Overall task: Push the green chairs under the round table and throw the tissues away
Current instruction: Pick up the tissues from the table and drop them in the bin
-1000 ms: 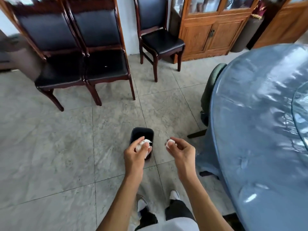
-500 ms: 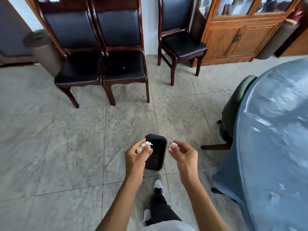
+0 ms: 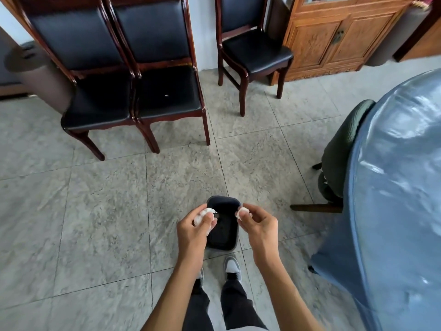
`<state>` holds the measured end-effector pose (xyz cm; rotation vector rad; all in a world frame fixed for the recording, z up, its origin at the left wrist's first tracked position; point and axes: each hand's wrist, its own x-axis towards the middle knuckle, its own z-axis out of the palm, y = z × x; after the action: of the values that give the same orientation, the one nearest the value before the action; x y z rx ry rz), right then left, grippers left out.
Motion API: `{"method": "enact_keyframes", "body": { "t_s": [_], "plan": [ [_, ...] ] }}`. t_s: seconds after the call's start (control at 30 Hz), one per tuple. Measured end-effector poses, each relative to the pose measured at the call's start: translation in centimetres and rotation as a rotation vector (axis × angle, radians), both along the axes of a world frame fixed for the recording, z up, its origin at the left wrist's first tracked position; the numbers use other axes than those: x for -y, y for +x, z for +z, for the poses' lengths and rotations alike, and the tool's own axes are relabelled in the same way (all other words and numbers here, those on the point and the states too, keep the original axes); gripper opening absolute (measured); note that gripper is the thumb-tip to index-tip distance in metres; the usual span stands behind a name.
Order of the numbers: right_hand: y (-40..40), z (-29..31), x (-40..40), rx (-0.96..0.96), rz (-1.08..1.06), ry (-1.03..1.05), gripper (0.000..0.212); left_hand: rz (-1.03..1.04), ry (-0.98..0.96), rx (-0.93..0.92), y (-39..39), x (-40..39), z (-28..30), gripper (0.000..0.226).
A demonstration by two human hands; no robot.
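Two crumpled tissues sit pinched in your fingers, one in your left hand (image 3: 194,229), one in your right hand (image 3: 259,226), both over the black bin (image 3: 224,235).

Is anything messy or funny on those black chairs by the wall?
Only a tiny white speck on the seat of the middle black chair; it stands out against the dark cushion, but is too small to identify. The chairs stand upright and nothing looks spilled or broken.
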<state>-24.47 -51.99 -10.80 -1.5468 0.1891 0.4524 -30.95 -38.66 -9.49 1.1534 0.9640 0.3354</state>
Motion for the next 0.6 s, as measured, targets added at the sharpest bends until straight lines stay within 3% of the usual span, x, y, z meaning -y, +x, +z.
{"method": "enact_keyframes", "body": {
  "t_s": [0.6],
  "plan": [
    [-4.3, -6.5, -6.5, -0.127, -0.224, -0.038, 0.022, -0.183, -0.05, -0.106, -2.3, -8.2, -7.6, 0.026]
  ]
}}
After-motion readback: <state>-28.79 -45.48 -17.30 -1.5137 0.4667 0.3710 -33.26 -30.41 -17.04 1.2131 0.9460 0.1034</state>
